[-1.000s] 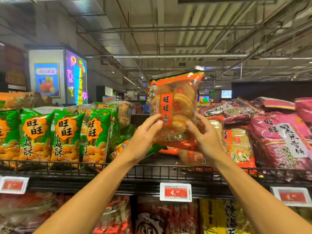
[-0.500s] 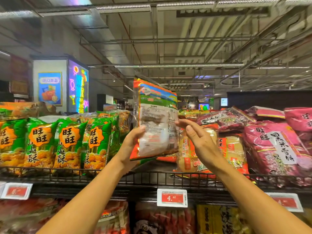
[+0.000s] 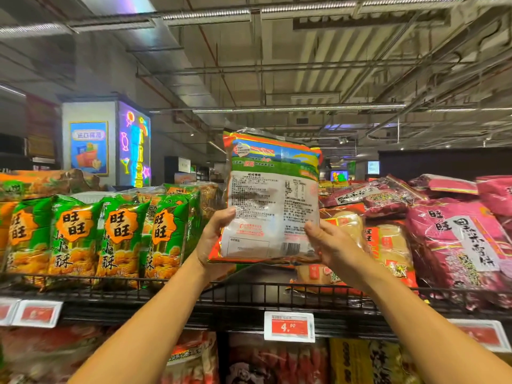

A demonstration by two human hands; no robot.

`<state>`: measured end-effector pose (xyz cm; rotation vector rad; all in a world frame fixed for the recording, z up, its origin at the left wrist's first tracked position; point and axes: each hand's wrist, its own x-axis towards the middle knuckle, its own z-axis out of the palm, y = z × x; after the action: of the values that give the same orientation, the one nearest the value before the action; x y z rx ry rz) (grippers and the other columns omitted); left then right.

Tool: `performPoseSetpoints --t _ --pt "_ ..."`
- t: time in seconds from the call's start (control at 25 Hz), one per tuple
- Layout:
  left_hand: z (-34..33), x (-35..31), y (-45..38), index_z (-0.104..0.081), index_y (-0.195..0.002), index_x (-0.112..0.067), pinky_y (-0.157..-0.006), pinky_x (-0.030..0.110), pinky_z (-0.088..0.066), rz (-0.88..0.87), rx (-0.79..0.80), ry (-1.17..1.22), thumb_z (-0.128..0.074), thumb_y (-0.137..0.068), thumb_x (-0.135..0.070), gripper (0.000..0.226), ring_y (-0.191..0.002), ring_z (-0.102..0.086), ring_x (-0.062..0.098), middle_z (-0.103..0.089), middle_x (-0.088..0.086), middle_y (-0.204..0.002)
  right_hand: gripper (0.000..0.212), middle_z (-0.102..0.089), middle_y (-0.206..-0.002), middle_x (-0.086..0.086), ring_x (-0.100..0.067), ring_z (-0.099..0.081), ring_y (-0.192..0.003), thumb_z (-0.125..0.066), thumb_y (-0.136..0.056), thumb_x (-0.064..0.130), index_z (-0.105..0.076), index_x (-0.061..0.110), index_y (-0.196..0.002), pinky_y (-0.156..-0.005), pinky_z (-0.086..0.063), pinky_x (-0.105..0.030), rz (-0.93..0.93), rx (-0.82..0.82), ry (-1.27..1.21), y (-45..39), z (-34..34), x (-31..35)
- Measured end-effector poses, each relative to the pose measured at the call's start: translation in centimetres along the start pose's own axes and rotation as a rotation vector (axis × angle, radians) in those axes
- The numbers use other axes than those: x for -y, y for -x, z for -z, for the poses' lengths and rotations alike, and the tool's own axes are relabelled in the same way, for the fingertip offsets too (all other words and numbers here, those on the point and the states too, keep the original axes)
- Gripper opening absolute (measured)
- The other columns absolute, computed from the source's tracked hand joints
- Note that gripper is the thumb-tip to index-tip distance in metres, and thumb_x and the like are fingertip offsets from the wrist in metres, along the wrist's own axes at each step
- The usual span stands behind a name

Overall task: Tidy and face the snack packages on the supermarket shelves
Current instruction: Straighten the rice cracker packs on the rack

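Note:
I hold a rice cracker bag (image 3: 270,195) upright above the top shelf, its white printed back with the barcode turned to me. My left hand (image 3: 214,239) grips its lower left edge, thumb on the back panel. My right hand (image 3: 329,242) grips the lower right edge. Beneath and behind the bag lie more orange and red cracker bags (image 3: 385,245), some flat on the shelf.
Green snack bags (image 3: 119,239) stand in a row at the left. Pink bags (image 3: 460,239) are piled at the right. A black wire rail (image 3: 249,293) fronts the shelf, with a red price tag (image 3: 289,327) below. More packages fill the lower shelf.
The bag has been turned from front-facing through edge-on until its printed back faces me squarely. Both hands shifted down to its lower corners. The camera tilted up a little.

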<state>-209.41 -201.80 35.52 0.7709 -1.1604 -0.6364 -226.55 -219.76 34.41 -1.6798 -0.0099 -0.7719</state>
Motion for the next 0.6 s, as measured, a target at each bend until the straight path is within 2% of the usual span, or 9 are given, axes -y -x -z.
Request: performPoseSetpoints --t 0.08,0.16,0.24,0.36,0.52,0.6 --pt "1.0 0.5 -0.5 -0.079 -0.102 -0.031 -0.075 0.026 -0.058 0.067 -0.053 -0.154 -0.070 -0.074 -0.048 0.034 -0.100 -0.072 0.014 -0.075 -0.001 -0.109 0.050 -0.066 -0.129 -0.014 -0.041 -0.052 -0.130 -0.063 -0.083 0.037 -0.061 0.014 -0.127 -0.114 -0.036 -0.056 0.025 -0.053 0.026 -0.4 0.7 -0.4" --pt "1.9 1.2 -0.9 -0.073 -0.116 -0.030 -0.087 0.030 -0.056 0.072 -0.088 -0.271 -0.055 -0.087 -0.049 0.038 -0.113 -0.067 0.016 -0.072 0.000 -0.120 0.050 -0.070 -0.125 -0.008 -0.035 -0.057 -0.126 -0.068 -0.078 0.043 -0.063 0.021 -0.123 -0.112 -0.040 -0.053 0.039 -0.109 0.064 -0.8 1.1 -0.8" --pt "2.9 2.4 -1.0 -0.066 -0.123 -0.025 -0.095 0.032 -0.052 0.065 -0.115 -0.341 -0.060 -0.091 -0.045 0.038 -0.119 -0.062 0.019 -0.070 -0.001 -0.124 0.053 -0.072 -0.121 -0.001 -0.026 -0.063 -0.121 -0.070 -0.076 0.048 -0.064 0.023 -0.123 -0.110 -0.044 -0.050 0.047 -0.123 0.078 -1.1 1.3 -1.4" --pt "3.6 3.2 -0.7 -0.069 -0.106 -0.029 -0.079 0.014 -0.051 0.021 -0.144 -0.439 -0.067 -0.083 -0.039 0.025 -0.107 -0.066 0.010 -0.074 -0.011 -0.108 0.058 -0.073 -0.120 0.002 -0.021 -0.066 -0.117 -0.073 -0.073 0.053 -0.064 0.026 -0.123 -0.108 -0.046 -0.050 0.029 -0.110 0.090 -1.4 1.3 -2.5" --pt "4.0 3.5 -0.8 -0.063 -0.120 -0.016 -0.075 0.017 -0.054 0.066 -0.130 -0.369 -0.068 -0.081 -0.034 0.043 -0.104 -0.069 0.012 -0.074 0.001 -0.114 0.056 -0.073 -0.118 0.006 -0.018 -0.066 -0.116 -0.073 -0.071 0.052 -0.063 0.028 -0.121 -0.104 -0.048 -0.040 -0.019 -0.105 0.047 -1.4 1.4 -3.0" --pt "4.1 3.4 -0.7 -0.063 -0.120 -0.013 -0.067 0.022 -0.056 0.086 -0.137 -0.338 -0.069 -0.081 -0.035 0.045 -0.100 -0.071 0.015 -0.074 0.004 -0.113 0.050 -0.073 -0.118 0.003 -0.020 -0.065 -0.116 -0.070 -0.081 0.048 -0.063 0.022 -0.123 -0.098 -0.050 -0.037 -0.034 -0.065 0.033 -1.3 1.6 -2.9"
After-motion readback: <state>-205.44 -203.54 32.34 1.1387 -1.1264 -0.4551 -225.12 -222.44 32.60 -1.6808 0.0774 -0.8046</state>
